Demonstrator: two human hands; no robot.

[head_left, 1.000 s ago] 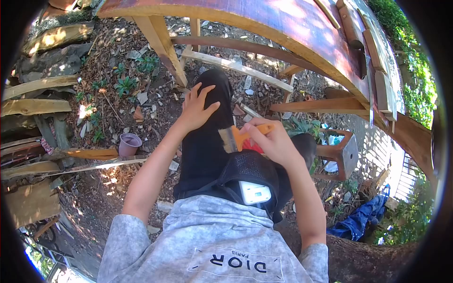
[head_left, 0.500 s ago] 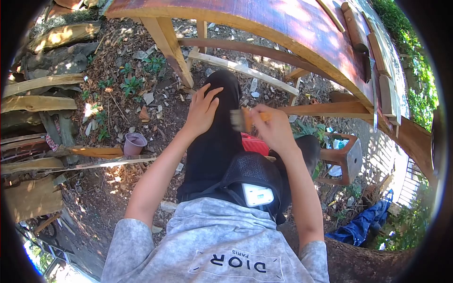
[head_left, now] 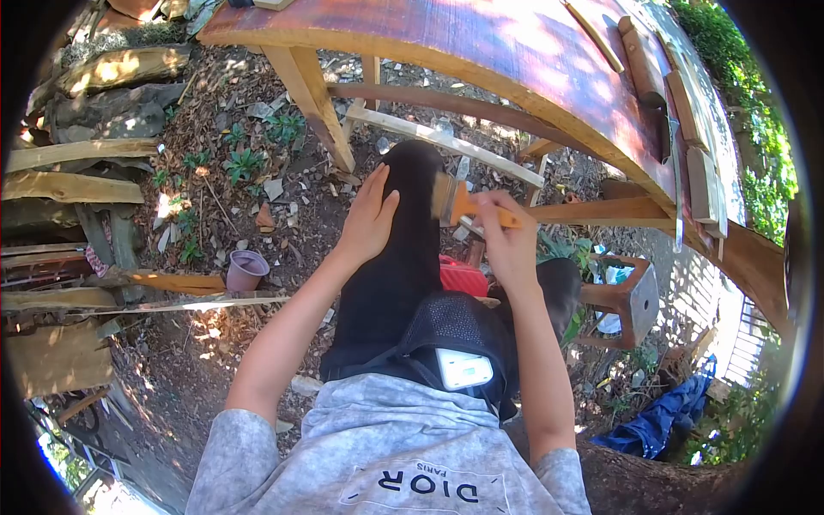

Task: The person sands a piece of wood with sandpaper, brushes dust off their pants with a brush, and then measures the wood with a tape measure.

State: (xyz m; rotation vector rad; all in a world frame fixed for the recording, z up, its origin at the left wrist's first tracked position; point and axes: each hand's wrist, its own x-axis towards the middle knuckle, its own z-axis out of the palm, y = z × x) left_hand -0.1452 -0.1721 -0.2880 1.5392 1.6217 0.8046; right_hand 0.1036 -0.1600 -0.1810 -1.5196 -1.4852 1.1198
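In my right hand (head_left: 509, 236) is a paintbrush (head_left: 463, 204) with an orange handle, gripped between thumb and fingers. Its bristles point left, right at the black trouser leg (head_left: 402, 215) over my raised knee. My left hand (head_left: 371, 221) lies flat along the other side of that leg, fingers stretched out and nothing in them. A black mesh pouch (head_left: 455, 322) with a white device (head_left: 464, 369) sticking out rests at my waist. Partly hidden between my legs is a red object (head_left: 462, 276).
Ahead stands a wooden table (head_left: 412, 30), with wood pieces (head_left: 642, 60) and a saw-like blade (head_left: 675, 184) along its right side. A brown stool (head_left: 631, 302) is at my right, a blue cloth (head_left: 661, 418) behind it. Left are a purple pot (head_left: 246, 271) and stacked planks (head_left: 73, 187).
The paintbrush in my right hand has moved up along the leg toward the knee and slightly right. My left hand stays on the leg, its fingers now closer together.
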